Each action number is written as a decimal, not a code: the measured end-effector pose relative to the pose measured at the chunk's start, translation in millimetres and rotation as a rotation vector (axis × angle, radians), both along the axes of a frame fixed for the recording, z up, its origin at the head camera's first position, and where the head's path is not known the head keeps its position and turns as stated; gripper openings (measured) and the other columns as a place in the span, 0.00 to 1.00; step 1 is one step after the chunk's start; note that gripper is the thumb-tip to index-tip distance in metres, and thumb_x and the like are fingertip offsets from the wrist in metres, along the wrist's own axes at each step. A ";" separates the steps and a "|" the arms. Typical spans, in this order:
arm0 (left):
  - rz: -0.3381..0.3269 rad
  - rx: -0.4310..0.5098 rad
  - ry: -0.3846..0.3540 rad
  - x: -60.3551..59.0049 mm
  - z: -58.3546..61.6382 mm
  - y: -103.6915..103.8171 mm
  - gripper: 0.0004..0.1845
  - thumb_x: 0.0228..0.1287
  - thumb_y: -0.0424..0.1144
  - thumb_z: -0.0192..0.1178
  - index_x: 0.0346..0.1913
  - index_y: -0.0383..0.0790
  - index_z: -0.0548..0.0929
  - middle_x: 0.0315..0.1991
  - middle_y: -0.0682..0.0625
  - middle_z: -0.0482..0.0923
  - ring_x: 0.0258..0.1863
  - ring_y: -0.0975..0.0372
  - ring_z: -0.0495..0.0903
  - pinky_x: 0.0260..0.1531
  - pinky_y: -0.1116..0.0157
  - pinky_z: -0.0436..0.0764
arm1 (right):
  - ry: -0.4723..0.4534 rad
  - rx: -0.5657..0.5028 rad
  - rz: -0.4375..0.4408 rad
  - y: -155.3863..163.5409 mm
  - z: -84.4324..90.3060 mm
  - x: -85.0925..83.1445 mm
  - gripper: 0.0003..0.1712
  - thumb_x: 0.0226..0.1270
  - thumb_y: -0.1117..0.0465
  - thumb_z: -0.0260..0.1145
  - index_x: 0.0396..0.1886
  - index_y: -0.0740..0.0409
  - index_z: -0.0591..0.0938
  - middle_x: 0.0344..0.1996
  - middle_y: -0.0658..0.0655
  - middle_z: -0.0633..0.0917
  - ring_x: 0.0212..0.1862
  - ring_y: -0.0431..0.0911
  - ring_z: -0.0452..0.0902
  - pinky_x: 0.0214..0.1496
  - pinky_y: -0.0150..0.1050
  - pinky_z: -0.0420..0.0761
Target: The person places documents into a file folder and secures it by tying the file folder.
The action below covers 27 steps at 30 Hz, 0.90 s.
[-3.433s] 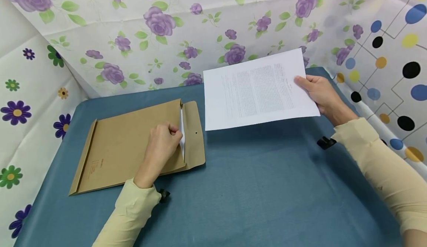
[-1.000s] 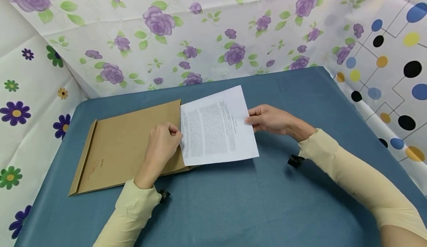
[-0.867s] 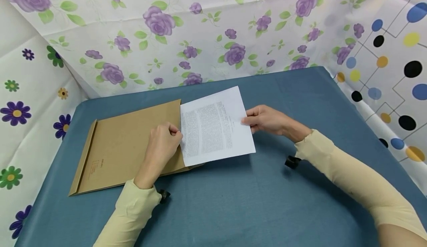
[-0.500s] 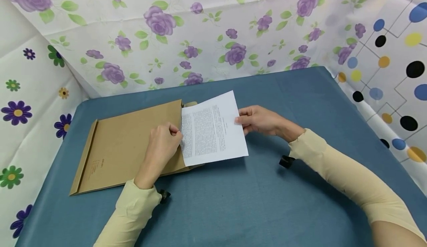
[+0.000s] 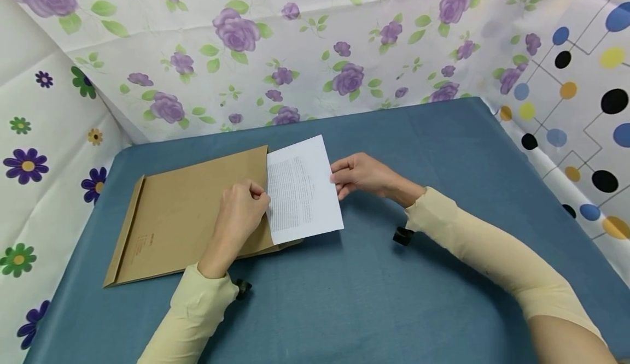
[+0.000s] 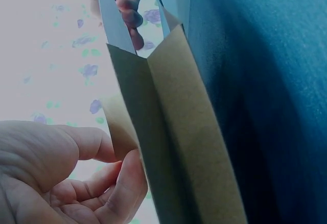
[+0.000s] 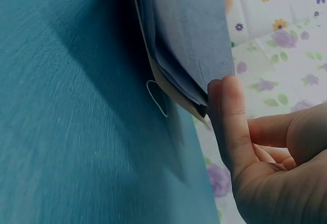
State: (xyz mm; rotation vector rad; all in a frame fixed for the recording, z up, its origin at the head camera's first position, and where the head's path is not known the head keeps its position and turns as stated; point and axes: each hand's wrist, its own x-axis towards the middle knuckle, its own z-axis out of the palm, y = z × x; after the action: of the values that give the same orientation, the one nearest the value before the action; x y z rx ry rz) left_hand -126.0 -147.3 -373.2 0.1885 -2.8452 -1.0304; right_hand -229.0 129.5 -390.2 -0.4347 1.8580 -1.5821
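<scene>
— What's the setting?

— A blue tablecloth [image 5: 374, 287] with flowered sheets [image 5: 275, 47] hung behind and to the left, and a dotted sheet [image 5: 581, 80] on the right.

— What does the right hand [image 5: 361, 175] have?

— Its fingers and thumb pinch the outer edge of a printed sheet of paper [image 5: 301, 194], which lies half inside the mouth of a brown envelope [image 5: 192, 211].

— And the left hand [image 5: 238, 216]?

— It rests on the envelope, fingers curled, pinching the upper lip of the opening and holding it lifted just beside the paper. The envelope lies flat at the left of the table, its flap [image 5: 290, 242] under the paper.
</scene>
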 end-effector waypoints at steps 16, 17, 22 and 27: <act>0.005 -0.013 0.003 0.6 2.2 1.7 0.07 0.65 0.30 0.58 0.39 0.30 0.84 0.35 0.40 0.82 0.31 0.51 0.79 0.29 0.62 0.76 | -0.110 -0.021 -0.080 -35.5 -7.4 3.5 0.17 0.74 0.69 0.65 0.59 0.71 0.82 0.47 0.69 0.87 0.30 0.48 0.87 0.39 0.42 0.87; 0.005 -0.016 0.005 0.5 2.3 1.6 0.07 0.65 0.30 0.58 0.39 0.30 0.84 0.34 0.40 0.82 0.31 0.51 0.79 0.29 0.62 0.76 | -0.119 -0.013 -0.089 -38.2 -7.6 3.8 0.17 0.73 0.69 0.65 0.59 0.71 0.82 0.47 0.69 0.87 0.30 0.48 0.87 0.40 0.43 0.87; 0.001 -0.023 0.006 -0.3 2.1 0.9 0.07 0.64 0.29 0.57 0.38 0.30 0.84 0.34 0.40 0.82 0.31 0.51 0.78 0.29 0.62 0.75 | -0.152 0.015 -0.116 -52.4 -7.4 5.4 0.17 0.71 0.71 0.67 0.58 0.70 0.83 0.46 0.68 0.87 0.29 0.48 0.87 0.42 0.45 0.87; 0.003 -0.023 0.004 -0.7 1.7 0.7 0.07 0.64 0.29 0.57 0.38 0.30 0.85 0.34 0.40 0.83 0.30 0.52 0.79 0.27 0.63 0.75 | -0.182 0.016 -0.142 -65.7 -10.5 6.6 0.18 0.69 0.72 0.68 0.57 0.71 0.82 0.40 0.68 0.87 0.27 0.47 0.86 0.39 0.41 0.87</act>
State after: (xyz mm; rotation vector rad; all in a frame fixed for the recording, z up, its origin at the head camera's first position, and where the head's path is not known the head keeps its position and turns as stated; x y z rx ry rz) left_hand -126.8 -146.5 -371.5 0.1888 -2.8507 -0.9959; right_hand -222.4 63.8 -400.8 -0.1480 1.7936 -1.6401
